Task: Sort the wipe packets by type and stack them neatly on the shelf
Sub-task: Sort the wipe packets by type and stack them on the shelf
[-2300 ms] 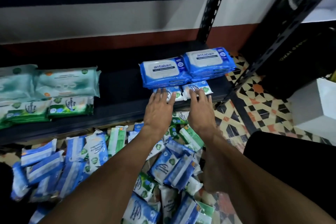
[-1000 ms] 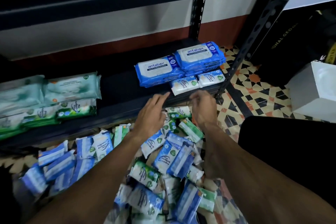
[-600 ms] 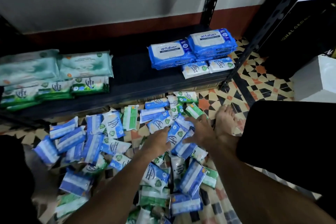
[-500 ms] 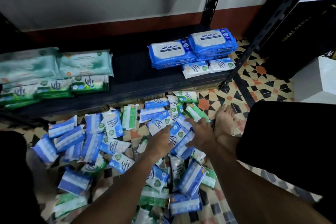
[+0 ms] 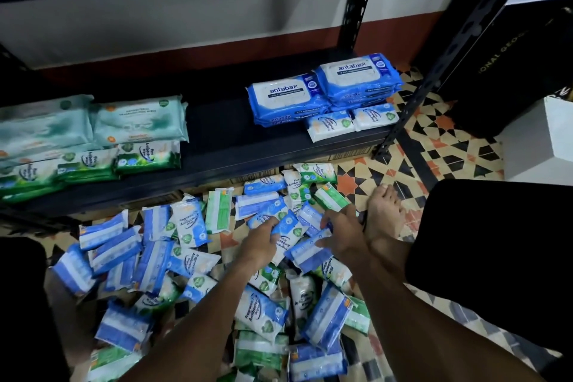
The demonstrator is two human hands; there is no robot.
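Head view: in the floor pile [image 5: 189, 223], my left hand [image 5: 259, 242] curls round a blue packet [image 5: 288, 226] and my right hand [image 5: 342, 231] pinches a second packet [image 5: 305, 253], likely matching blues for the shelf [image 5: 217, 121].

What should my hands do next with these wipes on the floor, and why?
Probably lift the blue packet the right hand grips and stack it on the small blue-and-white packets at the shelf front; they appear to match it.
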